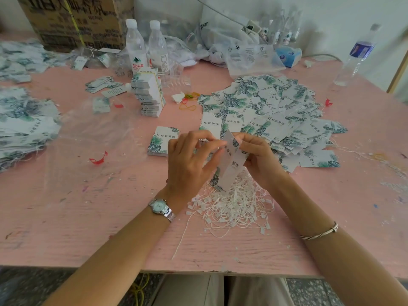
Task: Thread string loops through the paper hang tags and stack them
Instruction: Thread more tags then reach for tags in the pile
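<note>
At the left edge of the table (110, 228) lies my pile of strung tags (24, 127), its strings trailing loose toward the clear plastic bag (88, 138). If my forearm drags across there, I think the strings would catch and pull the pile apart.

Toward the middle, just left of my hands, sits the small stack (161, 140) of squared-up tags. My left hand (187, 164) hovers right beside it, so a careless wrist could nudge it askew.

That hand's thumb and forefinger are pinched together at the upper end of the hang tag (233, 164), with the other fingers fanned out. Whether a string end sits in the pinch I cannot tell; it is too fine to see. The tag stands tilted in the air above the table's middle, between both hands. My right hand (259, 157) curls round its far side and holds it. If I squeeze too hard the paper may crease, and if the hole tears I expect the tag is wasted.

Under my hands, toward the front edge, the string loops (236, 208) lie tangled. Drawing one out could lift several, and one strand already strays toward the edge, where it could drop off.

Further right spreads the heap of tags (276, 107), some with strings showing. Near the far right corner stands a bottle (355, 58); knocked over and leaking, it would likely wet the paper.
</note>
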`<state>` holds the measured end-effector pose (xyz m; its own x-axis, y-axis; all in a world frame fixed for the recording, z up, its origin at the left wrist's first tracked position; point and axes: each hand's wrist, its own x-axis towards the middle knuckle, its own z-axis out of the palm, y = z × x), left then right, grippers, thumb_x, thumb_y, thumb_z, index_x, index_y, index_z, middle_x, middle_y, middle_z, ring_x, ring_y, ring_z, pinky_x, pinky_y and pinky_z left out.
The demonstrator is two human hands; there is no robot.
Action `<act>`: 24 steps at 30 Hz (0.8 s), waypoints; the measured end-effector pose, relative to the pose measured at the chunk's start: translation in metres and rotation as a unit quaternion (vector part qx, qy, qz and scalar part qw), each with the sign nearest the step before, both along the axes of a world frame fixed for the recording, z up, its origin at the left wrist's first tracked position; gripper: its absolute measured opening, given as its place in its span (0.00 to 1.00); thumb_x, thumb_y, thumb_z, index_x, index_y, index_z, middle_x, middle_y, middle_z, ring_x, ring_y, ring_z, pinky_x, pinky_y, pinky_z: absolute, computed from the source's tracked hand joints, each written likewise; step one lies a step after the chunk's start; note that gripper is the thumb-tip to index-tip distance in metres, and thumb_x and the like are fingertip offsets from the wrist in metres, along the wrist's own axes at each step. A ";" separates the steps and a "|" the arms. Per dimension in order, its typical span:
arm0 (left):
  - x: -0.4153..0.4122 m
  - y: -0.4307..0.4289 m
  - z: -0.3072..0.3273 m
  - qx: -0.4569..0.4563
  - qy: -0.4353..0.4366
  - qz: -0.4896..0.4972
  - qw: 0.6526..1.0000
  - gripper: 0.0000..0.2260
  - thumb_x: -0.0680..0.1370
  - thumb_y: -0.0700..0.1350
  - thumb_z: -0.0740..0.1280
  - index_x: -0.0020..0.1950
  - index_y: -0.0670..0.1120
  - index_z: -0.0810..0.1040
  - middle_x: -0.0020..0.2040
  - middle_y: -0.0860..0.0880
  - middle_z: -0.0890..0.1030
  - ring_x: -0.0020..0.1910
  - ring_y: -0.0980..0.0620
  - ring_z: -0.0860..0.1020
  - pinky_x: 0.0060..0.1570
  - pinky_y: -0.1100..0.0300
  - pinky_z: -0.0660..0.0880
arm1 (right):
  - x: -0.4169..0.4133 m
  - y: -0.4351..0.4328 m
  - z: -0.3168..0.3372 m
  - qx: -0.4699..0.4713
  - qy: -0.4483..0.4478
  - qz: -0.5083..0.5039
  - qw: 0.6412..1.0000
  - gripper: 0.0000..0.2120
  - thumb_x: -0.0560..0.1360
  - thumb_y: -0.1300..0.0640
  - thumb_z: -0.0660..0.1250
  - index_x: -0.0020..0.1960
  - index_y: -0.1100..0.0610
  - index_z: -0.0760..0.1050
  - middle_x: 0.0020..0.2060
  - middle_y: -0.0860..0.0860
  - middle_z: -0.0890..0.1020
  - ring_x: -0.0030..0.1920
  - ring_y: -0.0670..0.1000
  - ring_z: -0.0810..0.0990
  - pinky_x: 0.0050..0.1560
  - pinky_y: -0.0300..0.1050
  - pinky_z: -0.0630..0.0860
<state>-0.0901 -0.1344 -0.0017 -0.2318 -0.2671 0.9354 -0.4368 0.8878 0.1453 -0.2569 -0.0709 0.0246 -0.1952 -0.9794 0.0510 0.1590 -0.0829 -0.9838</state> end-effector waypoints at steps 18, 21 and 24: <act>0.000 -0.005 -0.004 0.097 0.000 -0.060 0.994 0.07 0.79 0.48 0.72 0.49 0.45 0.84 0.51 0.47 0.80 0.45 0.50 0.77 0.48 0.53 0.69 | 0.004 0.000 -0.002 -0.009 0.093 0.016 0.995 0.05 0.73 0.56 0.71 0.43 0.57 0.78 0.40 0.49 0.77 0.41 0.59 0.72 0.37 0.48 0.65; -0.001 -0.003 -0.004 0.116 -0.002 -0.062 0.991 0.05 0.78 0.45 0.71 0.47 0.43 0.81 0.50 0.47 0.80 0.46 0.51 0.77 0.49 0.58 0.65 | 0.003 -0.001 -0.003 -0.014 0.113 0.002 0.994 0.06 0.75 0.53 0.69 0.48 0.55 0.78 0.34 0.52 0.74 0.36 0.56 0.70 0.36 0.45 0.65; -0.001 -0.002 -0.005 0.154 0.025 -0.096 0.983 0.04 0.78 0.42 0.68 0.45 0.42 0.78 0.49 0.50 0.81 0.43 0.51 0.77 0.50 0.56 0.66 | 0.002 -0.002 -0.003 -0.018 0.145 -0.034 0.989 0.04 0.76 0.53 0.65 0.48 0.52 0.77 0.36 0.56 0.71 0.34 0.53 0.68 0.33 0.41 0.66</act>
